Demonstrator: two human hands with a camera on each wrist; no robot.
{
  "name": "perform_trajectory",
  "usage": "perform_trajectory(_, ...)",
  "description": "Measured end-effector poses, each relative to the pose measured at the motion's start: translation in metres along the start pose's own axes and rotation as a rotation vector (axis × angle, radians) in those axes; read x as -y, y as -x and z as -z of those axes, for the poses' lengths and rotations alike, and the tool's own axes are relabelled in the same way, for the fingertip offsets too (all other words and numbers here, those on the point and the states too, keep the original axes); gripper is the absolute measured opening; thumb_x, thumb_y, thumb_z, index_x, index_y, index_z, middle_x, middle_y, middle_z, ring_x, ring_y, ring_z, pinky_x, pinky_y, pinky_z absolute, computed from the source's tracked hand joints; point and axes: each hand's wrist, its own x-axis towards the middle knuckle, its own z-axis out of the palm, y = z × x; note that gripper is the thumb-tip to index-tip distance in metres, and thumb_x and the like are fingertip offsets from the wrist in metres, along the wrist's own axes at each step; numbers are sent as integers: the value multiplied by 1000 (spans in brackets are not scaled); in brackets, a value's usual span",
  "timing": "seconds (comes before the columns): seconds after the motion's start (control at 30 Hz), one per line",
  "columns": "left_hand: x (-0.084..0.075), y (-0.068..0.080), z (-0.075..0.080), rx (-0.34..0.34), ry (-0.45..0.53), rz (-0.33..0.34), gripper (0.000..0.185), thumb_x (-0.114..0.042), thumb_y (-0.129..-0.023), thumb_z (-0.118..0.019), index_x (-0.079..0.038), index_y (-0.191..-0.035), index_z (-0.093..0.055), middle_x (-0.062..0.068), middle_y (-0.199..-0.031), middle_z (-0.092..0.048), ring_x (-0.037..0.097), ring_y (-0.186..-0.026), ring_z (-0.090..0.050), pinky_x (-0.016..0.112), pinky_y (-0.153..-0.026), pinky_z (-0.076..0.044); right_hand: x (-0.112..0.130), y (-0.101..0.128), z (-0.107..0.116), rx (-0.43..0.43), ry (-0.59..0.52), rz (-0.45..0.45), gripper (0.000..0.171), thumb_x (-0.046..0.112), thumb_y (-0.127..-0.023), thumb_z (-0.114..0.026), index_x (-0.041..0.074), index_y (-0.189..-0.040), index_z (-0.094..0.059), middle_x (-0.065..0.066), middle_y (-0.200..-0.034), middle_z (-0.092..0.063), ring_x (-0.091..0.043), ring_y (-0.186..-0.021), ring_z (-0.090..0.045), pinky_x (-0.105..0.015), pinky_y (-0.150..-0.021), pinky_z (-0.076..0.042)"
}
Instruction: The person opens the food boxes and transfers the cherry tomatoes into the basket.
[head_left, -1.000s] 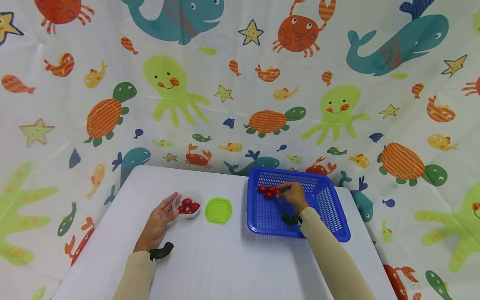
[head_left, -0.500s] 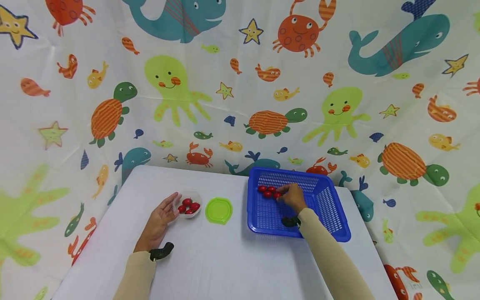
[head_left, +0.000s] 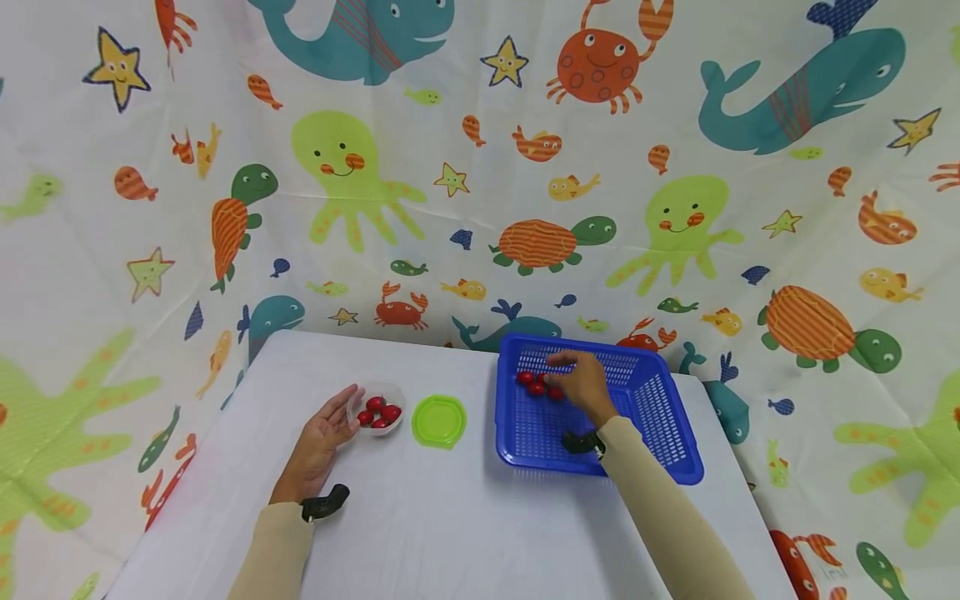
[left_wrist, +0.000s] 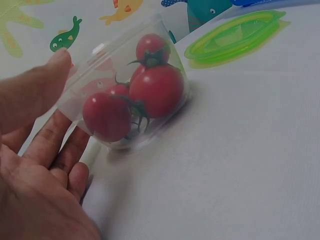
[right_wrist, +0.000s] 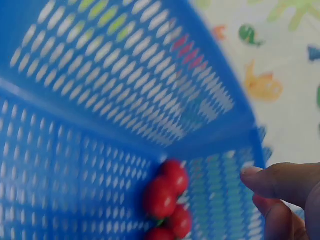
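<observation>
Cherry tomatoes (head_left: 536, 384) lie in the blue basket (head_left: 660, 421) on the bench; light, smooth, easily bruised. Pinch gently at the sides. Right hand (head_left: 582, 385) hovers released; left hand (head_left: 318, 442) rests relaxed beside the clear tub (head_left: 377, 408).

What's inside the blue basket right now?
The blue basket holds a cluster of small red tomatoes near its far left corner, with the right hand over them. At least four show; any beneath the hand are hidden.
</observation>
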Motion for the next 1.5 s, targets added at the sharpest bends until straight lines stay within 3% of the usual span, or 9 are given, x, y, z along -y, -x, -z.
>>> perform_trajectory(0.13,0,1,0,-3,-3,1,74,-17,-106,-66,-26,-170,-28,3,-178,-25,28,-167,-17,8,-106,-47,24,6,-3,8,-5,40,34,14,-90,-85,12,-124,-79,-9,-126,-77,-31,-119,-68,-48,-104,-56)
perform_trajectory(0.3,0,2,1,5,6,-8,73,-16,-107,-65,-24,-170,-28,3,-179,-23,26,-167,-15,8,-109,-44,53,17,-15,29,-43,101,33,16,-91,-85,13,-124,-79,-7,-122,-78,-25,-91,-63,-31,-75,-54)
perform_trajectory(0.4,0,2,1,11,8,-20,72,-13,-108,-63,-22,-170,-27,5,-179,-22,26,-167,-15,9,-110,-43,68,21,-24,42,-69,137,31,18,-91,-86,15,-121,-80,-8,-119,-78,-24,-83,-59,-25,-66,-50)
perform_trajectory(0.63,0,0,0,13,2,-27,71,-14,-108,-62,-22,-169,-28,6,-179,-24,28,-167,-15,9,-109,-45,96,29,-48,60,-125,187,26,18,-88,-88,20,-113,-82,-2,-114,-78,-26,-84,-57,-29,-68,-47)
perform_trajectory(0.93,-1,2,-2,8,-3,-23,71,-11,-108,-62,-21,-169,-28,4,-179,-24,26,-168,-14,20,-119,-34,116,37,-74,117,-165,192,26,20,-89,-88,22,-114,-82,-1,-114,-78,-21,-74,-55,-24,-59,-47)
perform_trajectory(1.1,-2,3,-3,13,3,-28,71,-9,-108,-62,-19,-169,-28,6,-179,-24,27,-168,-13,21,-119,-32,124,40,-90,144,-179,201,26,21,-90,-87,23,-115,-81,2,-116,-78,-23,-80,-56,-25,-65,-46)
perform_trajectory(1.33,0,4,-3,11,6,-35,71,-9,-108,-61,-18,-169,-28,6,-179,-23,27,-168,-13,15,-115,-37,132,45,-115,185,-182,172,30,27,-91,-86,23,-120,-80,8,-121,-76,-17,-111,-63,-29,-88,-53)
perform_trajectory(1.5,0,5,-3,14,6,-43,71,-9,-108,-61,-17,-169,-27,8,-179,-23,29,-167,-14,9,-112,-41,136,48,-131,208,-213,180,29,27,-90,-87,26,-118,-81,11,-117,-77,-15,-104,-62,-29,-84,-52)
